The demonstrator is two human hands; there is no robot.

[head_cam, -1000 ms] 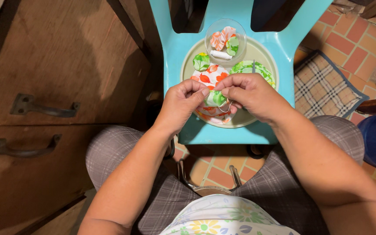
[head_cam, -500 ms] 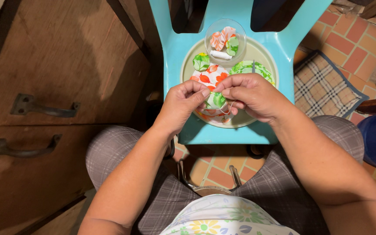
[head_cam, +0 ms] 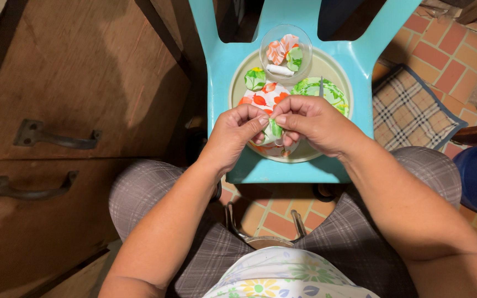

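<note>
- Left hand (head_cam: 233,132): thumb and forefinger closed in a pinch on the small green-and-white fabric piece (head_cam: 275,130), which is held above the near part of the round tray (head_cam: 237,83).
- Right hand (head_cam: 310,122): fingertips closed on the same fabric piece from the other side, the two hands touching at the tips; a thin needle (head_cam: 321,84) appears to stand up behind its knuckles, though how it is gripped cannot be told.
- Technique, as a judgement: the gathering step goes best with the pinch kept close to the fabric edge, the thread drawn evenly, and the work held over the tray so that nothing drops.
- Count, clear bowl (head_cam: 286,44): about three folded fabric pieces, orange, green and white.
- Count, tray: one small green round (head_cam: 255,79), one orange-flowered round (head_cam: 266,96), one larger green round (head_cam: 327,91); more may lie hidden under the hands.
- Count, supports: one turquoise plastic chair (head_cam: 216,60) bearing the tray.
- Count, surroundings: one checked mat (head_cam: 409,110) on the brick-pattern floor; two metal handles (head_cam: 56,138) on the wooden drawers at left.
</note>
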